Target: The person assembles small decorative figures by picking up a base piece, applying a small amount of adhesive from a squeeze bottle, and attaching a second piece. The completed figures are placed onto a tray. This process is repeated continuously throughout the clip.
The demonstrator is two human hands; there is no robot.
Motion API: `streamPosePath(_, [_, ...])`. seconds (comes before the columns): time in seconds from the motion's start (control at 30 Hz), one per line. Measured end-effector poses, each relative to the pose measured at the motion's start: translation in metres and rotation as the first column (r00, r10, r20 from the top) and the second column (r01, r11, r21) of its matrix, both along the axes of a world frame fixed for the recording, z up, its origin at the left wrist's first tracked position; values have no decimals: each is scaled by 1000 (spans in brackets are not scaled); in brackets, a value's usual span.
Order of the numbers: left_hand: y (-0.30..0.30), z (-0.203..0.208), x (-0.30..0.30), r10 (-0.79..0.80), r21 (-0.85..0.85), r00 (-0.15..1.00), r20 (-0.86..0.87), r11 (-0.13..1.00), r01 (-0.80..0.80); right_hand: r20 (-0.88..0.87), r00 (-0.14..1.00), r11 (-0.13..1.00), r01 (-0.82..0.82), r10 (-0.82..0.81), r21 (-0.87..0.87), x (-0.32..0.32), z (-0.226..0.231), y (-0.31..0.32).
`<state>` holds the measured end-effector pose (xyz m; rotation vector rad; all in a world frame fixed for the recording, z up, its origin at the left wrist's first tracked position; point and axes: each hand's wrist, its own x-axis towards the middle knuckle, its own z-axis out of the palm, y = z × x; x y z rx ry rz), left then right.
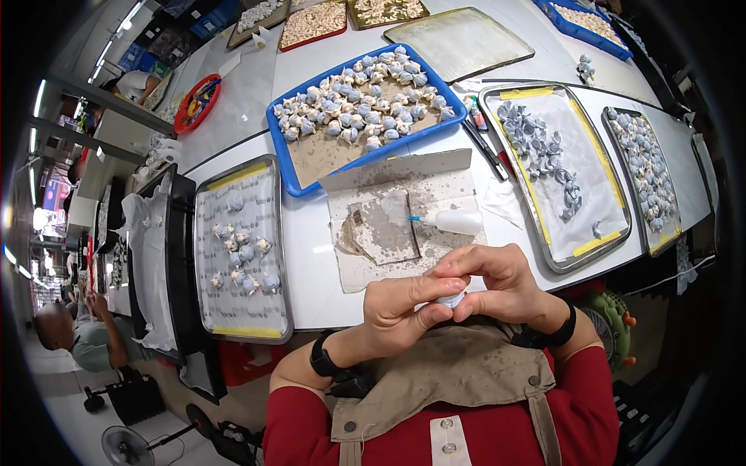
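Observation:
My left hand point(400, 309) and my right hand point(497, 283) meet close to my apron, thumbs and fingers pinched together on a small pale blue-grey figurine part point(451, 300). Most of that part is hidden by the fingers. Just beyond them a white squeeze bottle with a blue tip point(454, 222) lies on a stained cardboard sheet point(458, 185). Left of my hands, a paper-lined tray point(203, 299) carries several small blue-and-cream figurines point(245, 253). On the right, loose blue-grey curved pieces point(536, 138) lie on another lined tray point(592, 247).
A blue tray point(289, 177) full of blue-and-cream figurines stands beyond the cardboard. Farther right is a narrow tray of similar figurines point(642, 167). Cream pieces fill trays point(312, 25) at the back. A red basket point(198, 101) stands far left; another person point(93, 334) sits at the left.

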<state>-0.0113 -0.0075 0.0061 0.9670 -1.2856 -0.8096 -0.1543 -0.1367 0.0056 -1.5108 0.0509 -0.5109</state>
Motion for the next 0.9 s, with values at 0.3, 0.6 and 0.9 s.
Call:
streamPosePath(0.3, [5,-14,12,-81,10,975,-205,996,85,-133,990,997,35,-43,-64,11,8,2])
streamPosePath(0.6, [2,-20,10,-128,-30,903,-410,991,127,-81,982,934,-133,169,331,9,8,2])
streamPosePath(0.9, [0,-8,9,-52,94,955,-293,992,83,-34,987,853,-121,160,509,9,-4,2])
